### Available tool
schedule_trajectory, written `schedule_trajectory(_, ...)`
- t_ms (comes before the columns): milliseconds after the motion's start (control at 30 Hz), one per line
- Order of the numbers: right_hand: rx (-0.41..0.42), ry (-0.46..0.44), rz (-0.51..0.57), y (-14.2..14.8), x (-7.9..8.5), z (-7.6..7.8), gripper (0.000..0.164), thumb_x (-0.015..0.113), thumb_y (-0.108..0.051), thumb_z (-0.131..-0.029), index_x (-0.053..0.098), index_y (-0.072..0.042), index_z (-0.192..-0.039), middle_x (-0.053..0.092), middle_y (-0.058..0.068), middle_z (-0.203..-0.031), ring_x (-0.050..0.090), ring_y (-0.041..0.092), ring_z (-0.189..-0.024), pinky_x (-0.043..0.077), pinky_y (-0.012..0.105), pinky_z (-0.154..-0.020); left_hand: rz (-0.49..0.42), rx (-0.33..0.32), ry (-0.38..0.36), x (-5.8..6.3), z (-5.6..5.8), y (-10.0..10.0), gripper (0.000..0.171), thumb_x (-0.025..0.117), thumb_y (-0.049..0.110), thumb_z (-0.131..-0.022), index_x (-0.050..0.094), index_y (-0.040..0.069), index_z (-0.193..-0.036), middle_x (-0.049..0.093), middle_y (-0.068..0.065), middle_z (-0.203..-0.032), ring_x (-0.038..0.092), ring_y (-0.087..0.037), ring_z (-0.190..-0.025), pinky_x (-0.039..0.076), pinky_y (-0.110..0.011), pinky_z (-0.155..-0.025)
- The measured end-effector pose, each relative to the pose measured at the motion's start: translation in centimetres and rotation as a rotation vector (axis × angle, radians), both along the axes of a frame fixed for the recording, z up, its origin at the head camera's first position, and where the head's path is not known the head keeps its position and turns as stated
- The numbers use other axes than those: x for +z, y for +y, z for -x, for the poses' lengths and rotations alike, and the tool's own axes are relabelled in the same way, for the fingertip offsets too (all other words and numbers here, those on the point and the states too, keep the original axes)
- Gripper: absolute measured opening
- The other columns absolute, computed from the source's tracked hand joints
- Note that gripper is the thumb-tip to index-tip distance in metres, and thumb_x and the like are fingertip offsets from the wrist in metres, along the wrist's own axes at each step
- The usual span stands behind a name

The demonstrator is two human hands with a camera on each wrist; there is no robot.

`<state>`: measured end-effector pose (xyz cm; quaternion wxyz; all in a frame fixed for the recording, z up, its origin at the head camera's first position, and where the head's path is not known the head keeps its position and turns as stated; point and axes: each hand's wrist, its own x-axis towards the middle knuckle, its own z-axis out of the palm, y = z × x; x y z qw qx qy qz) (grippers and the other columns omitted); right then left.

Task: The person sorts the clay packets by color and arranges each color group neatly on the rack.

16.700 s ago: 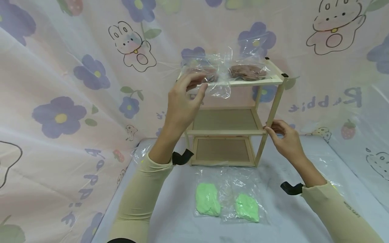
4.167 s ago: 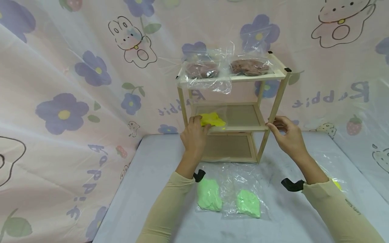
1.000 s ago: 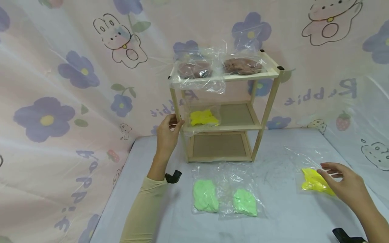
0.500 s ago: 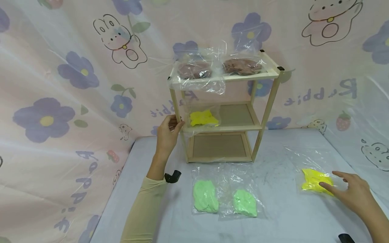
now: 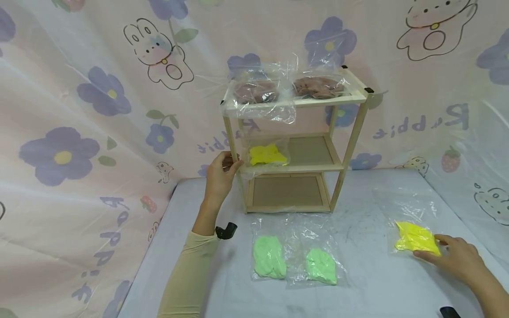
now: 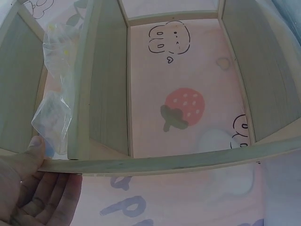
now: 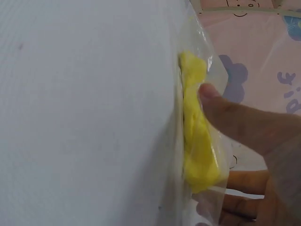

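Head view: half-spread right hand (image 5: 457, 259) touches bag (image 5: 413, 211) of yellow lump (image 5: 415, 237); left hand (image 5: 218, 179) grips shelf post (image 5: 229, 134).

Soft, even light here, glare glinting on clear plastic bags (image 5: 269, 249) between the hands (image 5: 218, 179); wrist views hazy, the shelf post (image 6: 169, 165) lens-bowed.

Gap on table (image 5: 370, 269) between green bags (image 5: 269, 257) and nearer yellow bag (image 5: 415, 238). Middle shelf (image 5: 314, 150) reachable on right between front posts (image 5: 355, 132); other yellow bag (image 5: 267, 154) blocks left.
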<state>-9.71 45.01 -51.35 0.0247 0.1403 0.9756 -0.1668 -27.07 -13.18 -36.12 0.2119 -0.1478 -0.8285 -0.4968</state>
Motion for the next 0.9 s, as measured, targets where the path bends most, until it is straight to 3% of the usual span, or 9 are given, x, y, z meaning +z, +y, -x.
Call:
schedule_trajectory(233, 0.048, 0.045, 0.020, -0.6, -0.4, 0.5, 0.101, 0.088, -0.048, -0.087, 0.043, 0.032, -0.129, 0.048, 0.052, -0.117, 0.046, 0.069, -0.109, 0.045, 0.082, -0.091, -0.002, 0.002, -0.003, 0.0, 0.0, 0.0, 0.032, 0.078, 0.017, -0.099, 0.069, 0.000, -0.125, 0.075, -0.017, -0.112, 0.074, -0.033, -0.109, 0.062, -0.040, -0.100)
schedule_trajectory(667, 0.099, 0.021, 0.034, -1.2, -0.3, 2.4, 0.106, 0.085, -0.055, -0.087, 0.043, 0.031, -0.132, 0.043, 0.054, -0.116, 0.047, 0.068, -0.103, 0.046, 0.077, -0.082, 0.003, 0.011, 0.013, 0.0, 0.1, 0.1, 0.032, 0.078, 0.016, -0.099, 0.069, -0.001, -0.124, 0.075, -0.017, -0.111, 0.074, -0.033, -0.107, 0.064, -0.040, -0.097)
schedule_trajectory(900, 0.116, 0.011, 0.020, -1.9, -0.1, 3.1, 0.100, 0.086, -0.050, -0.086, 0.043, 0.029, -0.132, 0.044, 0.052, -0.118, 0.046, 0.066, -0.104, 0.043, 0.076, -0.083, 0.004, 0.007, 0.019, 0.1, 0.1, 0.1, 0.032, 0.078, 0.017, -0.099, 0.069, -0.001, -0.124, 0.074, -0.017, -0.111, 0.074, -0.033, -0.107, 0.064, -0.040, -0.097)
